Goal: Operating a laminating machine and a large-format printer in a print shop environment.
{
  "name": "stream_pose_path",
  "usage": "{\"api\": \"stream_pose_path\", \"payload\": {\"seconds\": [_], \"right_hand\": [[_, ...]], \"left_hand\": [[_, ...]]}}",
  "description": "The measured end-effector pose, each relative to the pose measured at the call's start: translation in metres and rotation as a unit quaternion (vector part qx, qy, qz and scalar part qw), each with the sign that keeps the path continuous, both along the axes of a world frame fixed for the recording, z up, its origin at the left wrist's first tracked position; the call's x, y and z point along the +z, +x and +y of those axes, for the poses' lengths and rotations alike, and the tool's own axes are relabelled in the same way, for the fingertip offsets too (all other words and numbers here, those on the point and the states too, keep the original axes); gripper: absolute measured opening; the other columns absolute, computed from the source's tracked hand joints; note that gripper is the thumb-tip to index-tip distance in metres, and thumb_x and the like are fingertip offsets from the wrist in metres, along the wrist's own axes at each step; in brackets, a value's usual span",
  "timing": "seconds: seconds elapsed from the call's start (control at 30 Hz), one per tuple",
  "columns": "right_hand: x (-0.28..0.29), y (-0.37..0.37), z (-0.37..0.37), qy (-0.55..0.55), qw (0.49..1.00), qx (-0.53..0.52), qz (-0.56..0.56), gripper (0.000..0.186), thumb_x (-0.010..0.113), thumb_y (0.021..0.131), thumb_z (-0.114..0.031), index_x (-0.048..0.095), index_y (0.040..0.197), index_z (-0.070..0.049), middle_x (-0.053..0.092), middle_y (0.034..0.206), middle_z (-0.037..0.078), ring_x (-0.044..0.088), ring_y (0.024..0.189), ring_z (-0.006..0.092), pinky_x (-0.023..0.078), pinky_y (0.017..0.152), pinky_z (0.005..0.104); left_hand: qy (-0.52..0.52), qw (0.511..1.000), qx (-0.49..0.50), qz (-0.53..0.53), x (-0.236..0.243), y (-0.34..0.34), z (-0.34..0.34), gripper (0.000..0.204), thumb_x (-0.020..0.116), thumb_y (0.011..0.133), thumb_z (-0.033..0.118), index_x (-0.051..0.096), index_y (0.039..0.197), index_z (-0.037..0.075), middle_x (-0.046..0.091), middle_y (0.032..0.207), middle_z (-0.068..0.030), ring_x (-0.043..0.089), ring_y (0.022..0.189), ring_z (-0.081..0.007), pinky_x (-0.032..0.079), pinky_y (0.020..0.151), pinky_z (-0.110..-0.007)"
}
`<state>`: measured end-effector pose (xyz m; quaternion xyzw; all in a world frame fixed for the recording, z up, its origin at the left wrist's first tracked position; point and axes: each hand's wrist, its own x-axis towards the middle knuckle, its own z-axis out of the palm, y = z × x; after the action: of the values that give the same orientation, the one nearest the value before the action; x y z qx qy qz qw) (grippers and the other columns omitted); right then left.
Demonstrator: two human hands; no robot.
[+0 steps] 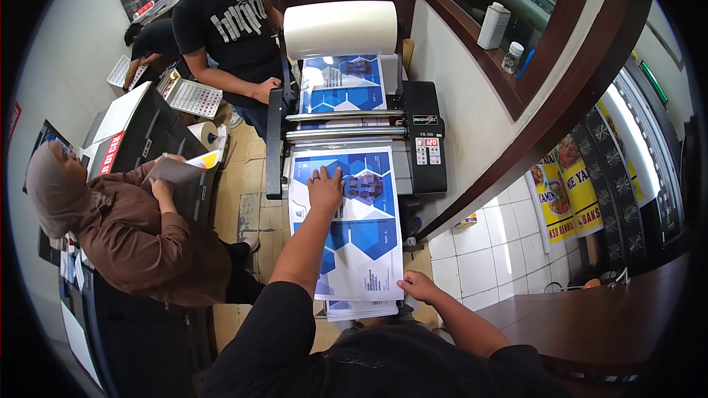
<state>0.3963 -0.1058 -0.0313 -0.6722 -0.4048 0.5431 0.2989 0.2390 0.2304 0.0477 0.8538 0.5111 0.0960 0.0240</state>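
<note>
A large glossy printed sheet (361, 228), white with blue hexagon shapes, is spread flat on the front tray of the black roll laminating machine (424, 140), its far edge just at the machine's metal rollers (345, 124). The left hand (325, 186) is laid palm-down on the upper part of this sheet, near the rollers, with the fingers (316, 174) spread and flat on the paper. The right hand (419, 285) is placed at the sheet's near right corner; the edge appears to be pinched between thumb and curled fingers, though the grip cannot be told for certain. Under the sheet, at the end away from the machine, a thin stack of similar prints (363, 309) is seen.

On top of the machine a wide, smooth, cream-white film roll (341, 28) is mounted, and beyond the rollers another blue-and-white print (343, 82) is lying. A small rectangular panel with red digits (427, 150) is set on the machine's right side.

Left of the machine, a person in a black printed T-shirt (232, 22) is standing with one hand on its frame, and a person in a brown top (144, 239) is holding papers. Right of the machine, beyond a white tiled wall, yellow rectangular posters (564, 191) are hung.
</note>
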Motion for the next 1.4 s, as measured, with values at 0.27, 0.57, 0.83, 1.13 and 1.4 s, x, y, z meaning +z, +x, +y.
{"api": "stream_pose_path", "payload": {"seconds": [0.27, 0.57, 0.83, 1.13, 1.4], "right_hand": [[0.004, 0.002, 0.004, -0.013, 1.0, 0.0, 0.003, 0.022, 0.06, 0.086, -0.024, 0.054, 0.083, -0.002, 0.059, 0.069, 0.006, 0.055, 0.06, 0.0132, 0.043, 0.054, 0.0283], [0.006, 0.005, 0.011, -0.012, 1.0, -0.009, 0.001, 0.022, 0.06, 0.085, -0.024, 0.055, 0.083, -0.003, 0.06, 0.068, 0.006, 0.056, 0.06, 0.0135, 0.044, 0.055, 0.0284], [0.008, 0.007, 0.018, -0.009, 1.0, -0.012, 0.004, 0.023, 0.06, 0.085, -0.025, 0.055, 0.083, -0.003, 0.059, 0.068, 0.006, 0.056, 0.06, 0.0132, 0.044, 0.054, 0.0288], [0.013, 0.007, 0.023, 0.002, 1.0, -0.015, 0.006, 0.022, 0.06, 0.085, -0.024, 0.055, 0.083, -0.003, 0.059, 0.068, 0.005, 0.055, 0.06, 0.013, 0.045, 0.056, 0.0282], [0.019, 0.011, 0.031, -0.007, 1.0, -0.02, -0.006, 0.022, 0.06, 0.085, -0.024, 0.055, 0.083, -0.002, 0.059, 0.068, 0.005, 0.055, 0.06, 0.0128, 0.044, 0.056, 0.0285]], "left_hand": [[-0.002, 1.0, 0.003, 0.005, 0.001, 0.002, 0.005, 0.042, 0.045, 0.091, 0.038, 0.046, 0.131, 0.026, 0.039, 0.135, -0.019, 0.039, 0.123, -0.0398, 0.029, 0.1, -0.053], [-0.01, 1.0, 0.004, 0.007, 0.005, 0.006, 0.011, 0.042, 0.045, 0.091, 0.037, 0.045, 0.131, 0.026, 0.037, 0.137, -0.0185, 0.038, 0.124, -0.0389, 0.028, 0.1, -0.053], [-0.002, 1.0, 0.009, 0.015, 0.001, 0.009, 0.019, 0.042, 0.044, 0.091, 0.037, 0.045, 0.132, 0.026, 0.037, 0.137, -0.0186, 0.037, 0.125, -0.0388, 0.028, 0.1, -0.053], [0.013, 1.0, 0.0, 0.01, 0.002, 0.011, 0.023, 0.043, 0.045, 0.09, 0.037, 0.045, 0.131, 0.025, 0.038, 0.135, -0.0194, 0.039, 0.123, -0.0396, 0.029, 0.099, -0.053], [0.048, 0.999, -0.002, 0.005, -0.003, 0.012, 0.031, 0.042, 0.048, 0.089, 0.037, 0.047, 0.13, 0.026, 0.043, 0.13, -0.0195, 0.043, 0.119, -0.0396, 0.034, 0.094, -0.049]]}}
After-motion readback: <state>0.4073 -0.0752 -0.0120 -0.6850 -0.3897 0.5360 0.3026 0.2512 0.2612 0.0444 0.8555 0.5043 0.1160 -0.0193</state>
